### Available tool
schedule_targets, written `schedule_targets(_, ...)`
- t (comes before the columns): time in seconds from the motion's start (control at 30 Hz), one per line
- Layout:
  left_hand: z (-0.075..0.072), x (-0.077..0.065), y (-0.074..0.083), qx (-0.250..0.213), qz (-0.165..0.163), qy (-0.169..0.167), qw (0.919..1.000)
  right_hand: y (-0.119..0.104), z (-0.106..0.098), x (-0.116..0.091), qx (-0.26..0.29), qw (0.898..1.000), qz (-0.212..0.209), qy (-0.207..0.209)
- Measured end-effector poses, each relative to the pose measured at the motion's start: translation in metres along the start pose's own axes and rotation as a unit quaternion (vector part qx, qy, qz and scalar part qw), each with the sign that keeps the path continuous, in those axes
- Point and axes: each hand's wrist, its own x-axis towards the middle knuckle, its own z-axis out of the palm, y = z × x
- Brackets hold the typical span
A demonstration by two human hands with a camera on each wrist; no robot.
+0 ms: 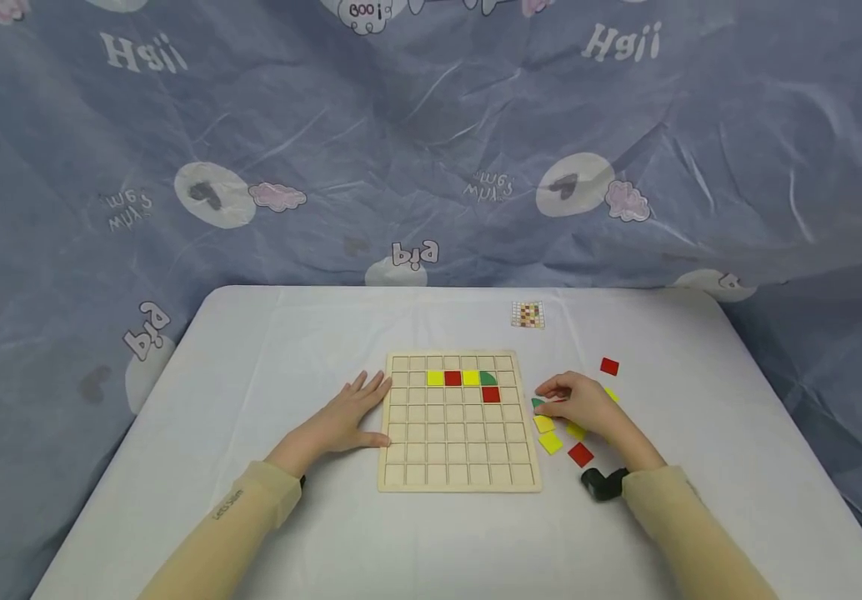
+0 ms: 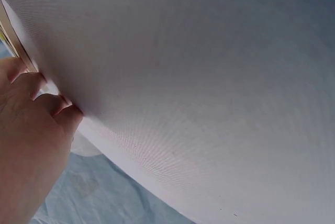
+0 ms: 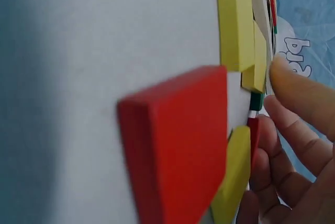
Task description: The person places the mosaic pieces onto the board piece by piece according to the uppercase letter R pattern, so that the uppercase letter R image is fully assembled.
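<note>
A square wooden grid board lies on the table. In one of its upper rows sit a yellow tile, a red tile, another yellow one and a green quarter-round tile; a red tile is just below the green. My left hand rests spread at the board's left edge, fingertips touching it. Right of the board, my right hand reaches over loose tiles, its thumb and forefinger apart near a green tile. A red tile looms large in the right wrist view.
Several loose tiles lie about my right hand, including a yellow tile, a red tile and a farther red tile. A small printed pattern card lies near the table's back edge. A black device is at my right wrist.
</note>
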Motion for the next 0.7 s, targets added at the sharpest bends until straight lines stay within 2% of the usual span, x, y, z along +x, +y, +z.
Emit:
schedule_targets(0.17, 0.003, 0.001, -0.001, 0.005, -0.004, 0.002, 1.0, -0.004, 0.003, 0.0, -0.01, 1.0, -0.005, -0.008)
schedule_targets(0.43, 0.002, 0.0, -0.001, 0.006, 0.002, 0.005, 1.0, -0.013, 0.003, -0.001, -0.018, 0.999, 0.028, -0.022)
schedule_targets(0.7, 0.002, 0.0, 0.0, 0.005, 0.0, 0.003, 1.0, -0.018, -0.004, -0.005, -0.009, 0.999, 0.018, -0.028)
